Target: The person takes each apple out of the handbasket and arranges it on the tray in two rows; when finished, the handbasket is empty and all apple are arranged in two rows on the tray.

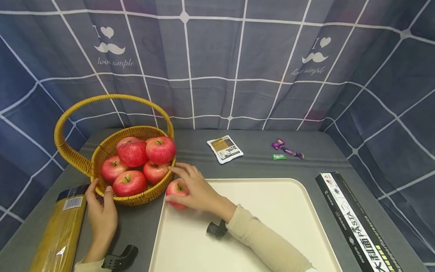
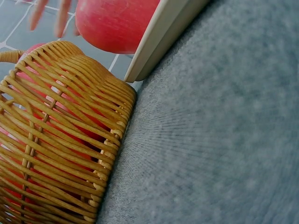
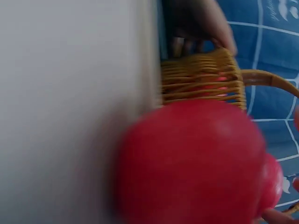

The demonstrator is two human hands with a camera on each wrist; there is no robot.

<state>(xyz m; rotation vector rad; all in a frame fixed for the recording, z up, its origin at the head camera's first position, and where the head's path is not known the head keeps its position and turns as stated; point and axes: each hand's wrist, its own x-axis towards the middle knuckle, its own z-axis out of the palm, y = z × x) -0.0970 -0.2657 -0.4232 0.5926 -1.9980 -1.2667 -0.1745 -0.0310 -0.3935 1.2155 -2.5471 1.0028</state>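
A yellow wicker basket with a tall hoop handle stands at the left, holding several red apples. My left hand grips its near left rim with fingers and thumb. Another red apple sits at the far left corner of a cream tray, beside the basket. Around this apple my right hand is spread, the thumb across its near side and the fingers reaching past it toward the basket rim. In the left wrist view, the right fingers stand apart from the apple.
A long yellow packet with a barcode lies left of my left hand. Behind the tray are a white-and-brown sachet, purple-wrapped sweets and a small green packet. A long black box marked PASTA lies to the right.
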